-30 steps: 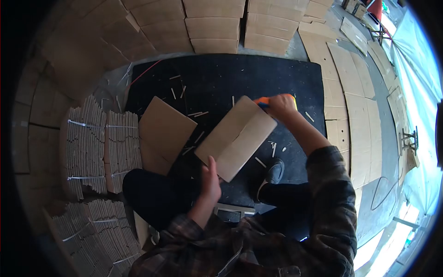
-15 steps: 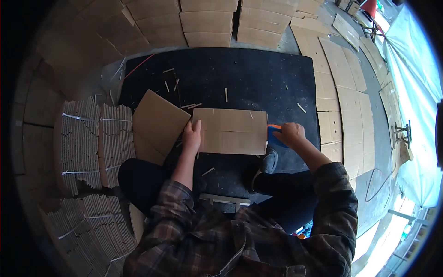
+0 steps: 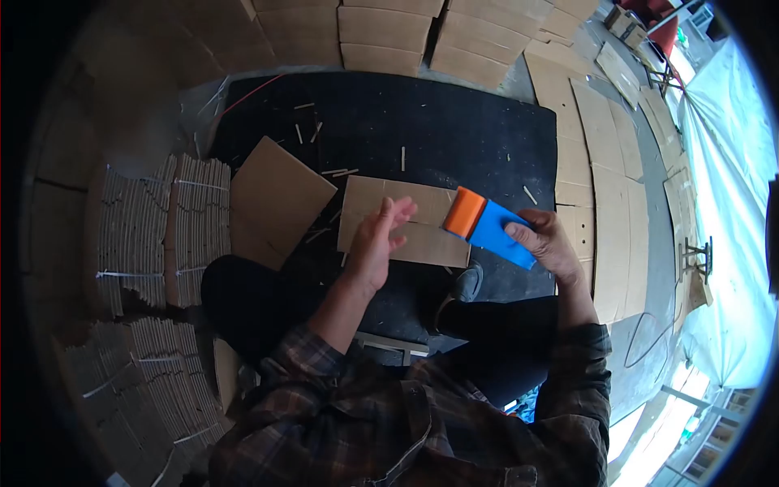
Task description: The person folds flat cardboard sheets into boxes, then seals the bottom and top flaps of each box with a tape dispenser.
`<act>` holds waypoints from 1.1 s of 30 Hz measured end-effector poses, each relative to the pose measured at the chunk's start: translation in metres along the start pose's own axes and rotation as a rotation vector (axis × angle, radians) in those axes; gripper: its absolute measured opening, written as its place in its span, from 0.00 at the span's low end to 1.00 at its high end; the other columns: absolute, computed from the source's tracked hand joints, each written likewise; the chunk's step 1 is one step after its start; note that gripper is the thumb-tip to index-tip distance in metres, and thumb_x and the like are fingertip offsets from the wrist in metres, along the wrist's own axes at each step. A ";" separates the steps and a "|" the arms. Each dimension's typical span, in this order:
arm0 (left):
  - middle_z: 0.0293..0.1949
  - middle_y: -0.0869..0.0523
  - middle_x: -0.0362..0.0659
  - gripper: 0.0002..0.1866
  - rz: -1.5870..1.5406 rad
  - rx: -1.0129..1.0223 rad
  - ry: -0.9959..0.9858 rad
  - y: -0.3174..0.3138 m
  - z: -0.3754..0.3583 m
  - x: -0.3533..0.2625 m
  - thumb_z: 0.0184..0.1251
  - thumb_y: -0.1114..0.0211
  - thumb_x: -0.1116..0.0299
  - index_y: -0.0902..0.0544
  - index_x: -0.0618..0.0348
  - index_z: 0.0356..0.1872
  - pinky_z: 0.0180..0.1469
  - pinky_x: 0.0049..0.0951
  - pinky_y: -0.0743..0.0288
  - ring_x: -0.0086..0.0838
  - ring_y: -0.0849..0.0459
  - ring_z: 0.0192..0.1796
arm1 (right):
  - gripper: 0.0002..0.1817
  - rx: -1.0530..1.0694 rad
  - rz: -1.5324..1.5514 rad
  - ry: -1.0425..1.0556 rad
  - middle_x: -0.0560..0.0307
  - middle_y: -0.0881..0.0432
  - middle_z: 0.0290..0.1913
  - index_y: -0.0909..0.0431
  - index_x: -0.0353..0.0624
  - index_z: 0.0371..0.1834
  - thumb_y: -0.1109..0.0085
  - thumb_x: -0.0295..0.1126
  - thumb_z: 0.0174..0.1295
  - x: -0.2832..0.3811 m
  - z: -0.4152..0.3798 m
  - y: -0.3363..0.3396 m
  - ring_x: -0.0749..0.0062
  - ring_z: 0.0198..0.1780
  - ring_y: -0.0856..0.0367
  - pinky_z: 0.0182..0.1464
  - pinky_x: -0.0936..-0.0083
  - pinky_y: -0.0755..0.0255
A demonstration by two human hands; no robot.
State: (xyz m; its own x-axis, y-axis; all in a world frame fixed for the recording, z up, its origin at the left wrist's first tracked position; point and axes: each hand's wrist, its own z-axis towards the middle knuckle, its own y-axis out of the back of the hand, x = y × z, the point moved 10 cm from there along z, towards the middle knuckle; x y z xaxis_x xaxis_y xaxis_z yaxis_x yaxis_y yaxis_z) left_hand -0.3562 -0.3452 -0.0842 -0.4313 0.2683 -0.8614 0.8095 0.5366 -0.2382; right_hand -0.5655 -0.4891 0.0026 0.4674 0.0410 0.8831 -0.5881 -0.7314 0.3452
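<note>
A cardboard box [image 3: 389,231] with a seam across its middle lies on the black mat in front of me. Above its right end, my right hand [image 3: 550,247] grips the blue body of a tape dispenser [image 3: 499,231] with an orange curved front. My left hand [image 3: 377,243] hovers over the box's left half, fingers apart and holding nothing. Just left of the box rests a flat cardboard sheet [image 3: 280,203], its corner close to the box edge.
Bundled cardboard stacks [image 3: 134,235] stand at my left. Thin cardboard strips [image 3: 403,158] litter the black mat [image 3: 462,122]. Cardboard boxes [image 3: 385,36] are piled at the back. Flat sheets [image 3: 621,243] cover the floor at right, and my shoe [image 3: 467,282] is beside the box.
My left hand has let go of the box's left edge and moved right, opening. My right hand has lifted the tape dispenser from the box's right end and tilted it.
</note>
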 end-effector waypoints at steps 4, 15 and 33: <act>0.61 0.22 0.41 0.33 -0.158 0.137 0.168 -0.024 -0.010 0.014 0.76 0.59 0.39 0.27 0.56 0.65 0.59 0.33 0.33 0.27 0.25 0.62 | 0.31 0.085 0.023 -0.013 0.55 0.17 0.28 0.15 0.33 0.38 0.30 0.56 0.54 0.001 0.007 -0.022 0.74 0.32 0.18 0.38 0.78 0.24; 0.52 0.16 0.42 0.22 -0.683 0.167 0.382 -0.023 0.001 0.070 0.72 0.44 0.47 0.19 0.53 0.53 0.59 0.43 0.31 0.28 0.22 0.58 | 0.34 0.187 -0.065 -0.093 0.50 0.15 0.31 0.15 0.33 0.39 0.28 0.59 0.50 0.000 0.031 -0.052 0.68 0.35 0.16 0.42 0.73 0.23; 0.28 0.17 0.34 0.07 -0.066 -0.661 -0.116 0.194 0.041 0.044 0.68 0.34 0.66 0.18 0.57 0.32 0.35 0.18 0.31 0.17 0.21 0.31 | 0.28 0.278 -0.645 -0.154 0.48 0.15 0.29 0.14 0.36 0.36 0.34 0.57 0.57 0.022 0.085 -0.110 0.63 0.31 0.14 0.39 0.73 0.21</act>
State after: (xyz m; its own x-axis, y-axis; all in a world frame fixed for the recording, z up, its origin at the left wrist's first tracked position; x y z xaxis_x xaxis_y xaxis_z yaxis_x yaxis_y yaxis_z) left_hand -0.2016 -0.2626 -0.1864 -0.3960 0.1505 -0.9058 0.3530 0.9356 0.0011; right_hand -0.4347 -0.4657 -0.0429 0.7649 0.4420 0.4686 0.0167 -0.7408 0.6715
